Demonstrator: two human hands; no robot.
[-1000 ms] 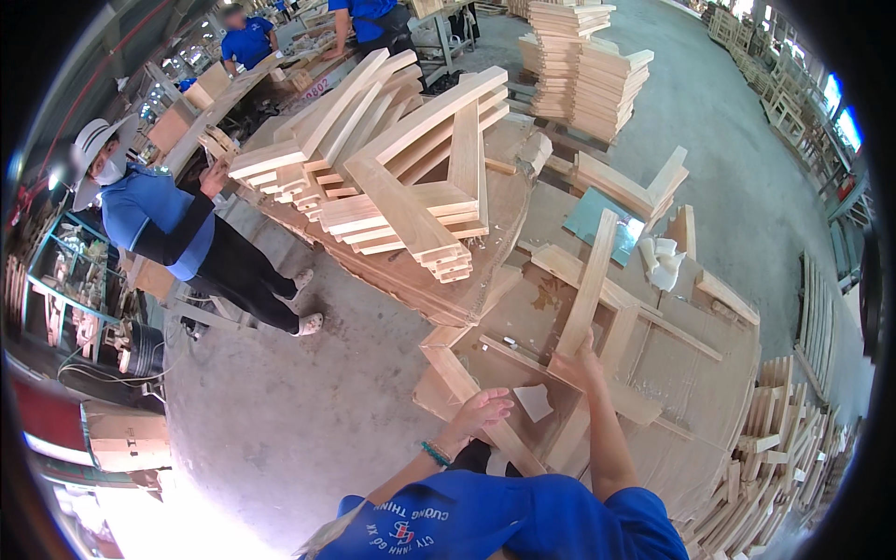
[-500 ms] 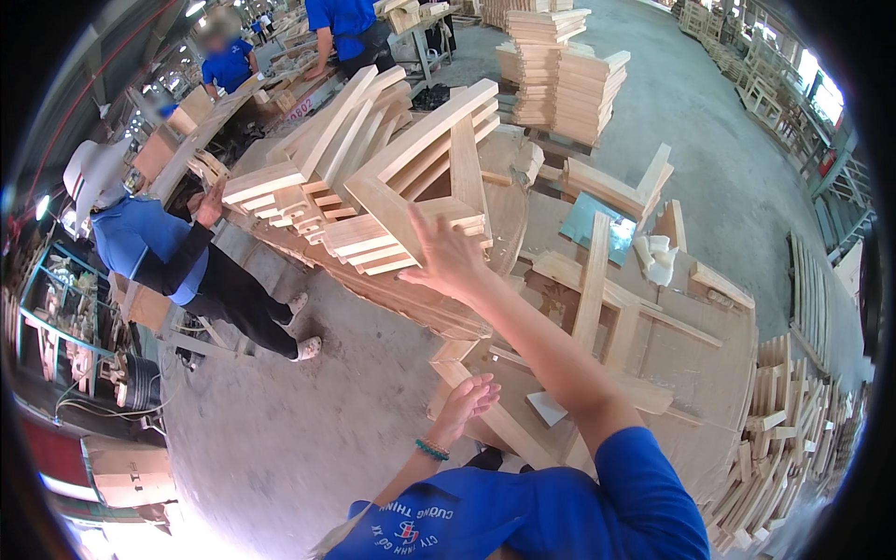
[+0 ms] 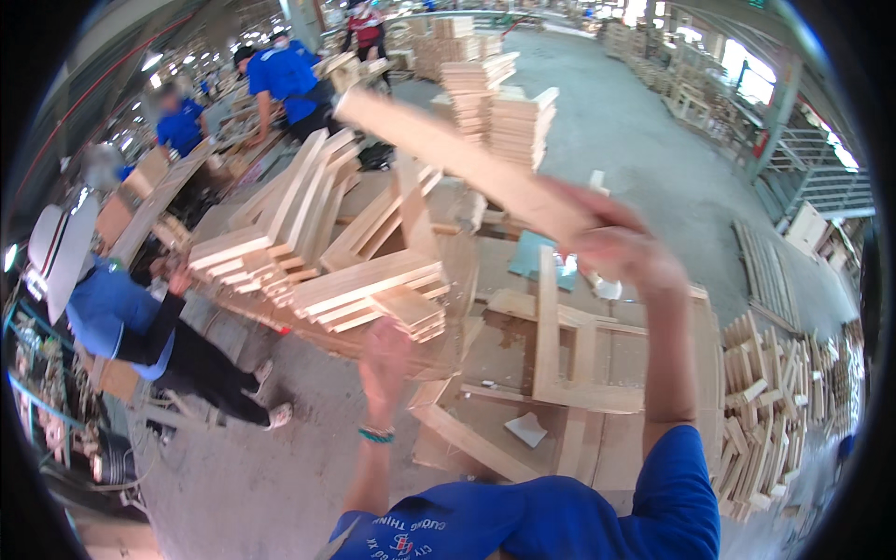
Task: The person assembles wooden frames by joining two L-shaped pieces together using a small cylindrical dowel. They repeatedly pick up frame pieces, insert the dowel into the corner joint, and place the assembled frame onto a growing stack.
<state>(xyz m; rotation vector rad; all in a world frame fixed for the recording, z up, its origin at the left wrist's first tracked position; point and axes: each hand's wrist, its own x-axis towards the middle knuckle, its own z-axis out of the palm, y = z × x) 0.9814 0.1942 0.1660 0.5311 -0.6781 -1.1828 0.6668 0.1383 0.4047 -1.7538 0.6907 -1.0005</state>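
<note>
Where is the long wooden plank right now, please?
In the head view, the long wooden plank is raised upper centre, gripped by the right hand above the stacked wooden frames.

A woodworking factory hall: stacked timber pieces (image 3: 317,252), concrete floor (image 3: 653,159), workers.

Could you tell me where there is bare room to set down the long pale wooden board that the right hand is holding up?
Free: the worktop patch between the stacked wooden slats and the upright pale wooden frame; also the concrete floor beyond. Crowded: the slat stacks at left, and the heap of short wooden blocks at right.
</note>
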